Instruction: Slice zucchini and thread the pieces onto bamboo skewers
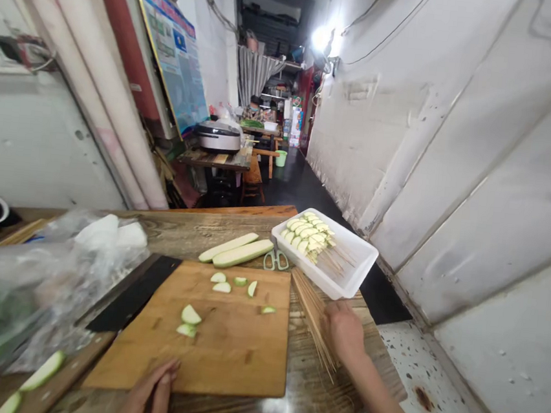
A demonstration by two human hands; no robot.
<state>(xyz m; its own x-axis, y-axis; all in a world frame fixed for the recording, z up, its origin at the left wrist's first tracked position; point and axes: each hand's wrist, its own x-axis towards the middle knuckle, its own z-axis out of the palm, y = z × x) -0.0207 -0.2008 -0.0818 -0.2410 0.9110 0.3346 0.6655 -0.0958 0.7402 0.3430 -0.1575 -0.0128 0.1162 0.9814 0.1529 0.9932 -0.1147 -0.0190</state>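
Two hands show on my feed. The left hand is half-curled at the near edge of the cutting board, where squash pieces lie; the right hand curls loosely beside the skewers, right of the board. I cannot tell whether either grips anything.

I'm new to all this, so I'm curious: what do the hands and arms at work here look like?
The left hand and right hand are ordinary human hands, without gloves. The right forearm is bare, with no sleeve or wristband showing. I see no cables or markings on them.
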